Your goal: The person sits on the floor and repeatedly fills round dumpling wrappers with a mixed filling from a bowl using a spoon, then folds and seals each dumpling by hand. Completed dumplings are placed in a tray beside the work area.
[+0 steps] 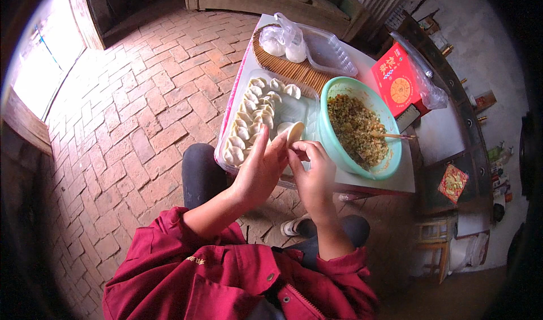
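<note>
A dumpling wrapper (295,132) stands on edge between my hands, above the near side of a clear plastic tray (302,108). My left hand (259,171) supports it from the left with its fingers, the thumb pointing up. The fingertips of my right hand (313,167) pinch its lower edge. Whether there is filling inside is hidden. Folded dumplings (247,106) sit in rows along the tray's left part, and a pale round piece of dough (284,127) shows just behind my left fingers. Right of the tray, a mint-green bowl (328,118) holds chopped filling (356,127) with chopsticks (392,136) resting in it.
Behind the tray lies a woven mat (271,62) bearing plastic bags (292,44) with white contents and a clear plastic container (328,50). A red box (396,82) with writing stands beyond the bowl. All rest on a small table (405,178); a sofa (271,0) stands farther back.
</note>
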A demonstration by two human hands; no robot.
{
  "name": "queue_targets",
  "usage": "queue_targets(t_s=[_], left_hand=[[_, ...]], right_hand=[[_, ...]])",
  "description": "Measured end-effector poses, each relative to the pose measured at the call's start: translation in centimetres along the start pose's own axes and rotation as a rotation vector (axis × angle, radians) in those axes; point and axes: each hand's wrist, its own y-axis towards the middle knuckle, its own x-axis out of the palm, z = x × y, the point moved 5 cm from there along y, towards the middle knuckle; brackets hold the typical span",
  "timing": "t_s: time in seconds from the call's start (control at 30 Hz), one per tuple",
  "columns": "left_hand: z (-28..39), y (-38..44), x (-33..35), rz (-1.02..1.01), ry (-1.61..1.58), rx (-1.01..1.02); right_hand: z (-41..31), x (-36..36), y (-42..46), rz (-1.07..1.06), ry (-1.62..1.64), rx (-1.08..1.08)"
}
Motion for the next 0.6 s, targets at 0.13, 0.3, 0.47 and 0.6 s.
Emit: queue_targets(t_s=[0.13, 0.3, 0.47, 0.6], left_hand=[[-0.2, -0.4, 0.2, 0.075, 0.259, 0.128], [0.6, -0.5, -0.3, 0.157, 0.332, 0.269], [0.6, -0.4, -1.7, 0.199, 0.399, 0.277], [1.2, -0.5, -1.3, 0.191, 0.39, 0.231]], right_hand=[[0.2, -0.2, 0.1, -0.032, 0.117, 0.085], [1.0, -0.4, 0.4, -0.07, 0.318, 0.19], [1.4, -0.3, 0.2, -0.089, 0.475, 0.312], [1.1, -0.4, -0.1, -0.107, 0.454, 0.27]])
